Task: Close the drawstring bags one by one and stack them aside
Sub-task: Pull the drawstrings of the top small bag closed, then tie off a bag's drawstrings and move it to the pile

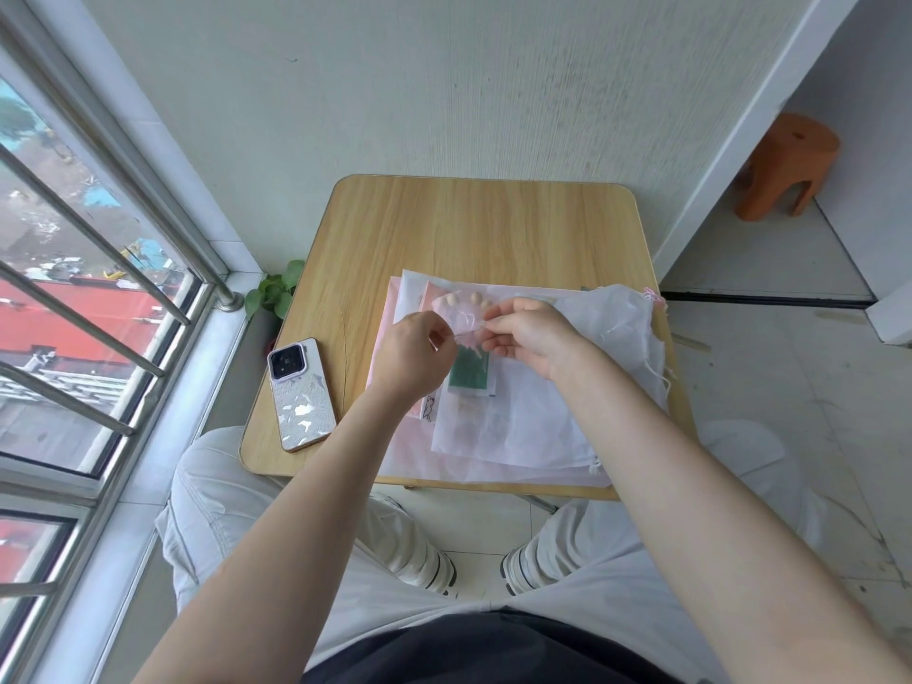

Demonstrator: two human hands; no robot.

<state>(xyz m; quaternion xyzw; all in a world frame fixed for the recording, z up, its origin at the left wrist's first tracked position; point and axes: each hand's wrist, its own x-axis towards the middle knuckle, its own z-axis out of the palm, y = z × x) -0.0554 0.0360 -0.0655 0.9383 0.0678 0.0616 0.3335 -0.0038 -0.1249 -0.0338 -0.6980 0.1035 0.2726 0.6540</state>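
Note:
A small sheer pink drawstring bag (461, 313) with pale round beads at its top hangs above the table between my hands. My left hand (414, 355) pinches its string on the left. My right hand (525, 333) pinches the bag's mouth on the right. Under them lies a flat pile of sheer white and pink bags (518, 427) with a green card (469, 372) showing through. A loose crumpled white bag (619, 320) lies at the pile's right side.
A phone (301, 394) in a white patterned case lies near the left front of the small wooden table (469, 224). A window with metal bars is at the left, a plant (276, 288) by the table's left edge, an orange stool (784, 167) at far right.

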